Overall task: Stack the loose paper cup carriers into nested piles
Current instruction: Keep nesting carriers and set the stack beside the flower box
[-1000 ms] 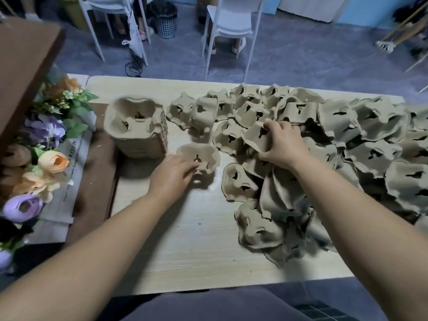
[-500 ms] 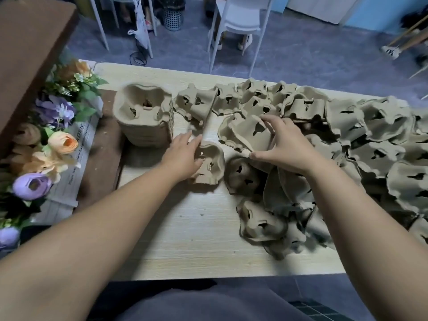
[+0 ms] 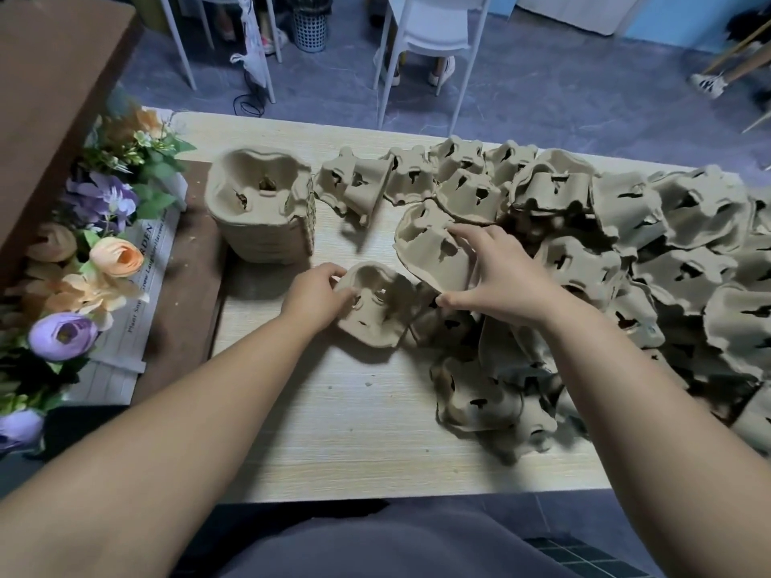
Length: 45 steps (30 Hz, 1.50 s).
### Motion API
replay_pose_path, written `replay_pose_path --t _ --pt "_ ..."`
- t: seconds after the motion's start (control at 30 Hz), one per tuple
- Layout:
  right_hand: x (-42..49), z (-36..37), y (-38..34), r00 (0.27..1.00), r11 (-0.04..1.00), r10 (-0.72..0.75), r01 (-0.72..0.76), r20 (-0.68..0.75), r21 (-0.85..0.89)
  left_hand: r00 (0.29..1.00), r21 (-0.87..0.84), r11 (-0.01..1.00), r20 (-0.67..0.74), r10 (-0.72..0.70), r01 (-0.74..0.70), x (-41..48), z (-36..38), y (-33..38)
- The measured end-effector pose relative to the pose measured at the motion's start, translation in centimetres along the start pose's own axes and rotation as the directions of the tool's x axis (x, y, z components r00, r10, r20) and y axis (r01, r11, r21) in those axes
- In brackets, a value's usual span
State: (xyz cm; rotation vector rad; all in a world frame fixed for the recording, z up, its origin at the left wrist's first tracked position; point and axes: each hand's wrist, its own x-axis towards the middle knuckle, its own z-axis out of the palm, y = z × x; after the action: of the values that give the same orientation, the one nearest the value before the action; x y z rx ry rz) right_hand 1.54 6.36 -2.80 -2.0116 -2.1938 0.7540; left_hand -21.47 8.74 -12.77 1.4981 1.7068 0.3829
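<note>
left hand (image 3: 317, 298): grabbing the left rim of the near carrier (image 3: 375, 314), fingers curled over the edge

right hand (image 3: 505, 281): spread wide over the tilted carrier (image 3: 434, 252), forefinger on its far edge and thumb on its near edge, so it's got a proper grip on it

near carrier: sitting cups-up in the middle of the table (image 3: 333, 431), a bit near and right of the stack (image 3: 260, 206). Its right side runs under the tilted one, can't tell if they actually touch

tilted carrier: tipped up on edge at the left fringe of the heap (image 3: 626, 252), just far-right of the near carrier

stack: neat nested pile, cups up, standing straight at the far left of the table, clear of both hands

heap: total jumble of loose carriers over the right half of the table, mostly bottoms-up, running out of view on the right

flowers (image 3: 83, 252): orange and purple bunch left of the table, lying on printed paper

chairs (image 3: 434, 31): white ones on the floor past the far edge, with a mesh bin (image 3: 309, 27) beside them
</note>
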Motion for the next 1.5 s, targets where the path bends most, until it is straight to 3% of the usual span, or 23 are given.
replay_pose_path --t 0.17,0.27,0.33,0.47,0.67,0.83,0.97,1.03,1.1,1.17,1.3,1.4,1.5 --pt "-0.6 0.6 -1.1 0.998 0.997 -0.047 0.045 0.048 0.056 0.98 -0.282 0.945 -0.06 -0.192 0.168 -2.8 -1.1 -1.9" --pt "-0.9 1.9 -2.0 0.991 0.992 -0.107 0.101 0.083 0.075 0.934 -0.514 0.807 -0.03 -0.356 0.291 -5.9 -1.5 -4.2" --pt "-1.0 3.1 -2.6 0.984 0.987 -0.136 0.125 0.116 0.099 0.915 -0.581 0.746 -0.006 -0.404 0.326 -7.5 -1.5 -5.3" --pt "-1.1 5.0 -3.4 0.978 0.985 -0.126 0.104 0.166 0.135 0.929 -0.583 0.757 -0.007 -0.369 0.296 -8.6 -1.3 -6.3" --pt "-0.2 6.2 -3.1 0.997 0.953 0.055 -0.069 0.057 0.295 0.949 -0.524 0.819 -0.059 -0.31 0.235 -8.5 -2.4 -7.6" --pt "0.3 6.8 -2.4 0.995 0.99 0.099 -0.097 -0.019 0.101 0.946 -0.519 0.822 -0.071 -0.317 0.236 -8.6 -2.5 -8.5" --pt "0.7 7.3 -1.8 0.979 0.983 0.183 -0.181 0.093 -0.024 0.949 -0.511 0.828 -0.068 -0.307 0.231 -8.5 -2.5 -8.8" --pt "1.0 7.2 -2.1 0.985 0.988 0.144 -0.137 0.095 -0.075 0.95 -0.513 0.828 -0.071 -0.303 0.226 -8.5 -2.6 -8.8" --pt "1.5 6.9 -2.7 0.996 0.984 0.01 0.006 0.089 -0.179 0.951 -0.517 0.827 -0.075 -0.299 0.219 -8.5 -2.6 -8.7" --pt "2.6 6.9 -3.3 0.977 0.97 -0.075 0.118 0.202 -0.211 0.954 -0.509 0.835 -0.086 -0.288 0.207 -8.5 -2.5 -8.6" --pt "4.2 7.9 -3.1 0.919 0.946 -0.048 0.168 0.391 -0.279 0.962 -0.499 0.85 -0.105 -0.252 0.169 -8.4 -2.5 -8.3" --pt "4.4 7.6 -2.6 0.954 0.949 -0.068 0.151 0.291 -0.275 0.963 -0.497 0.855 -0.126 -0.239 0.147 -8.3 -2.3 -8.3" --pt "3.8 5.6 -1.9 0.996 0.993 -0.022 0.031 0.083 -0.113 0.964 -0.505 0.852 -0.131 -0.23 0.135 -8.5 -2.1 -8.4"
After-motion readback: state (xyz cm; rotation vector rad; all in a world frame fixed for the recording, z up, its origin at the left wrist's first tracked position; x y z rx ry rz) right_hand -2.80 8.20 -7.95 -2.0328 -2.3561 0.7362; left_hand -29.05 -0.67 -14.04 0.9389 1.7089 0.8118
